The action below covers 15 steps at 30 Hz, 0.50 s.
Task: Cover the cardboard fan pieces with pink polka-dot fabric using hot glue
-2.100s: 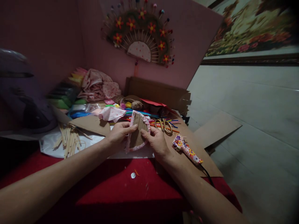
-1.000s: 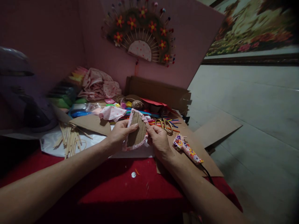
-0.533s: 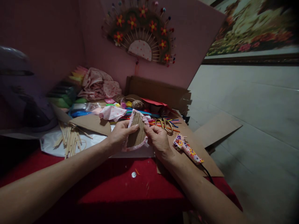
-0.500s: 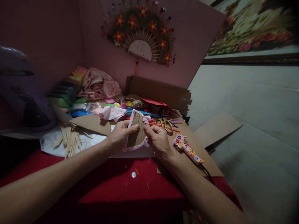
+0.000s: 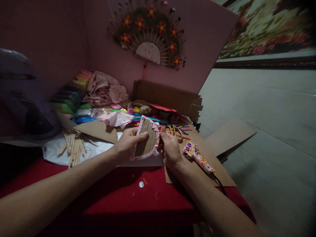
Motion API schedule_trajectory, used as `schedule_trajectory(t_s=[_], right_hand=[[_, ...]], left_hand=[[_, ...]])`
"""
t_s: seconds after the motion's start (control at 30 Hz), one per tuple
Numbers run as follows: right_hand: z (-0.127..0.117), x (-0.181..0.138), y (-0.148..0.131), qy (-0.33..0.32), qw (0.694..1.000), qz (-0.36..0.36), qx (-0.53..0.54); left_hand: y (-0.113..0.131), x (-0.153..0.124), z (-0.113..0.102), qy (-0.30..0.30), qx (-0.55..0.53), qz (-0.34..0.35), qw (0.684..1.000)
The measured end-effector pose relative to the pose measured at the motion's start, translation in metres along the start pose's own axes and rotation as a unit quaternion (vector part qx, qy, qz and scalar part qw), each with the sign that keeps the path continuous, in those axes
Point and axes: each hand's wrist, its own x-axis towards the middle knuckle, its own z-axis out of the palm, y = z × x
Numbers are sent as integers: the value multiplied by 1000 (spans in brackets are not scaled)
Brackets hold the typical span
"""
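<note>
- While we look on, the half-round cardboard panel is held at centre, raised above the table's front, its straight side to the left.
- We note one change: the thumb of the right hand, which was pressing the curved edge, now stands clear of it. The fabric rim is therefore exposed for checking, and we judge that the left hand bears the panel.
- We see the left thumb flat on the bare face, pinching the panel at its straight side; the fingers behind are hidden.
- We find the right thumb upright and the other fingers curled beside the curved edge. We cannot tell whether they touch it or pinch anything.
- We identify the materials: brown, matt, ribbed board, bordered by thin pale pink cloth folded over in small, uneven gathers.
- Just beyond the right hand, we locate gold-handled scissors. Nearer us lies a flower-patterned glue gun with a black cord.
- To the left, we see slim wooden sticks on a smooth white sheet, next to a curved cardboard piece.
- Farther back, we observe soft, crumpled pink cloth.
</note>
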Motion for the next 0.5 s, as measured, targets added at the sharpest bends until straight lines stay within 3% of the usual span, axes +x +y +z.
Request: schedule_trajectory(t_s=[0.5], right_hand=[[1,-3,-3,-14,1000,4,-23]], left_hand=[[-5,4,-7,-8,31,3,999]])
